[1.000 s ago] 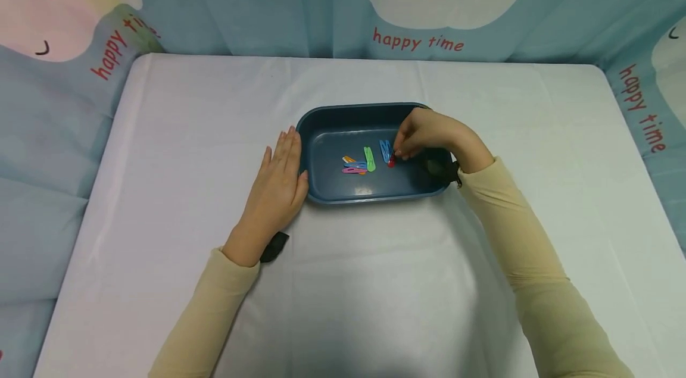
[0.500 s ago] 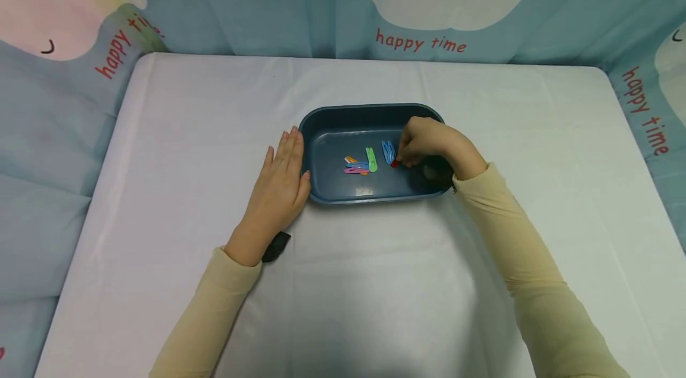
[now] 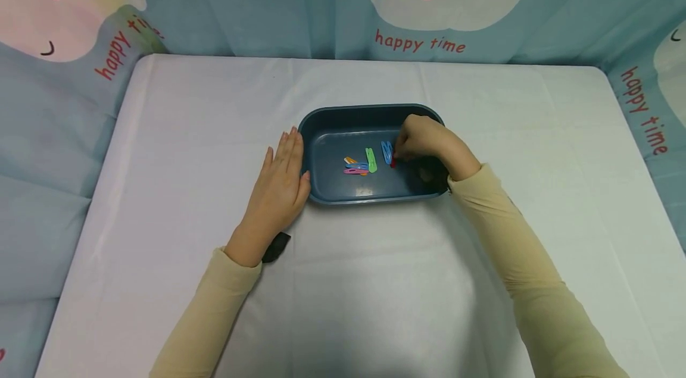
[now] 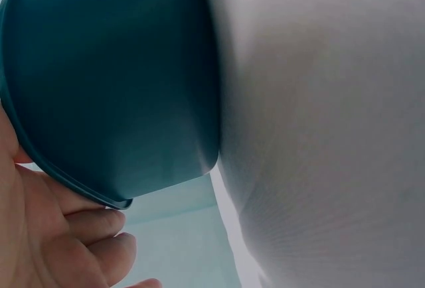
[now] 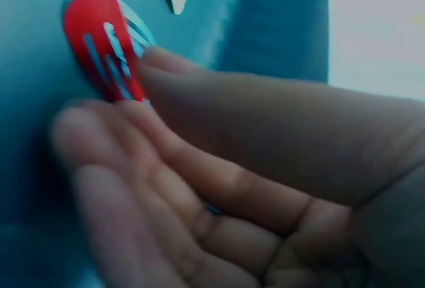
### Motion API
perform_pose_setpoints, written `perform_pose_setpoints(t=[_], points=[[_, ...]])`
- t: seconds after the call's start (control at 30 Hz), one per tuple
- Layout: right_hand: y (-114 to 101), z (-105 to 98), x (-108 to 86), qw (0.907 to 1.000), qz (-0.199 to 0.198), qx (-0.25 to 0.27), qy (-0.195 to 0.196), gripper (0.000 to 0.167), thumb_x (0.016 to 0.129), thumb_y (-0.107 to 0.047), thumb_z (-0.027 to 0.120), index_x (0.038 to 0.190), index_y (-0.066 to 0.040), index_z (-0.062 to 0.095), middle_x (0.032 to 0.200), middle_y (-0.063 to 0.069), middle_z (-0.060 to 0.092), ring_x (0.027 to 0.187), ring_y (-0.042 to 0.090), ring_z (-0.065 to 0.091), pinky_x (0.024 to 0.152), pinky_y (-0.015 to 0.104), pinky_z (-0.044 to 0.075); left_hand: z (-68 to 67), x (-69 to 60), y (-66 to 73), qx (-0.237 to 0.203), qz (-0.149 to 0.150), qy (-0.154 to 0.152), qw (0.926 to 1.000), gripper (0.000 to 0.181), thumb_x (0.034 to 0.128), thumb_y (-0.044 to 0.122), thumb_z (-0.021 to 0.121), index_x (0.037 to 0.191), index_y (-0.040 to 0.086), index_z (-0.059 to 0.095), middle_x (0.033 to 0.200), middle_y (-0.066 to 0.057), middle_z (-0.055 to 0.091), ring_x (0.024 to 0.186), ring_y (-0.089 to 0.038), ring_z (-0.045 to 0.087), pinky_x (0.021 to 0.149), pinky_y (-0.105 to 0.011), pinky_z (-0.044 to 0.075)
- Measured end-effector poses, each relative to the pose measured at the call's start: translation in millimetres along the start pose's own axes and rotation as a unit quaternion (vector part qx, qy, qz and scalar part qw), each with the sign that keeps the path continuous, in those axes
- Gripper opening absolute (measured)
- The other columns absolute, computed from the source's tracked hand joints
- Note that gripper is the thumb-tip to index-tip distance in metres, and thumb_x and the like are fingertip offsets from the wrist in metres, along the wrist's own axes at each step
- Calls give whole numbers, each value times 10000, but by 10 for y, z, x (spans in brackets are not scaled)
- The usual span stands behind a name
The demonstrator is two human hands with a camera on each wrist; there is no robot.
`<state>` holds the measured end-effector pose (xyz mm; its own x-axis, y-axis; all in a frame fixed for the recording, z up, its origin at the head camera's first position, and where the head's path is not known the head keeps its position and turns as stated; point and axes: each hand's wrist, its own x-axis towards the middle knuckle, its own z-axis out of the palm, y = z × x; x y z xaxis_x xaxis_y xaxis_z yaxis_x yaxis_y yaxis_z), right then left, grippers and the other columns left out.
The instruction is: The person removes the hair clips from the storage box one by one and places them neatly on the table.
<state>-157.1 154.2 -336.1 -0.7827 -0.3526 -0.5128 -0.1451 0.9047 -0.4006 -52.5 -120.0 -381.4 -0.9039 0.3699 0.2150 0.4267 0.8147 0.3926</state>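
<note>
A dark blue tray [image 3: 334, 190] lies on the table. My left hand [image 3: 274, 190] rests with straight fingers along its left end, touching the rim, as the left wrist view also shows. Inside the tray, my right hand [image 3: 426, 141] pinches a red snap hair clip [image 5: 98, 29] between thumb and fingers; its narrow end is hidden by them. Just left of that clip are blue hair clips [image 3: 386, 152]. Farther left, a green hair clip [image 3: 371, 160] stands beside a small group with a pink hair clip [image 3: 354, 171], a blue one and orange ones.
A white cloth [image 3: 343, 283] covers the table around the tray. Behind the table hangs a blue curtain [image 3: 257, 3] with cartoon shapes and red lettering. The tray's raised wall [image 4: 119, 82] borders the clips on all sides.
My right hand has shifted slightly at the red hair clip, its fingers closing in and covering more of it. The left hand stays against the tray, and the other clips lie as before.
</note>
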Motion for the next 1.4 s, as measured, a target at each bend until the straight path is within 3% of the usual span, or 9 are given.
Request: perform_pose_setpoints(t=[0.3, 0.6, 0.83, 1.13, 1.4], points=[[51, 16, 116, 9964, 36, 846, 106, 91, 831, -79, 708, 795, 0, 677, 747, 75, 662, 680, 166, 626, 660, 304, 527, -11, 12, 1, 6, -27, -42, 10000, 608, 970, 187, 403, 1466, -82, 177, 1549, -186, 124, 1426, -298, 118, 1101, -535, 134], [40, 35, 155, 9979, 199, 604, 89, 190, 800, -188, 761, 742, -24, 685, 677, 45, 654, 608, 131, 592, 590, 256, 482, -13, 29, 1, -23, 13, 12, 10000, 607, 968, 181, 408, 1466, -81, 178, 1546, -193, 135, 1422, -309, 134, 1097, -540, 141], [63, 37, 169, 9914, 144, 1290, -155, 141, 791, -97, 760, 767, 11, 671, 692, 60, 644, 616, 130, 604, 629, 265, 527, -17, 41, 3, -2, -22, -39, 10000, 611, 975, 188, 404, 1471, -75, 162, 1550, -182, 119, 1427, -295, 113, 1100, -536, 134], [66, 85, 184, 9893, 41, 1439, -241, 96, 796, -45, 736, 772, 17, 666, 672, 56, 632, 608, 129, 583, 617, 260, 515, -12, 2, -3, -26, -59, -60, 10000, 607, 969, 179, 411, 1463, -86, 178, 1544, -195, 132, 1422, -308, 133, 1099, -536, 142], [77, 65, 129, 9792, -177, 2010, -198, 57, 814, 5, 694, 812, 54, 667, 733, 74, 658, 622, 139, 608, 621, 274, 523, -11, 4, 2, -23, -34, -36, 10000, 600, 972, 184, 413, 1465, -79, 192, 1545, -189, 136, 1424, -303, 121, 1099, -537, 140]])
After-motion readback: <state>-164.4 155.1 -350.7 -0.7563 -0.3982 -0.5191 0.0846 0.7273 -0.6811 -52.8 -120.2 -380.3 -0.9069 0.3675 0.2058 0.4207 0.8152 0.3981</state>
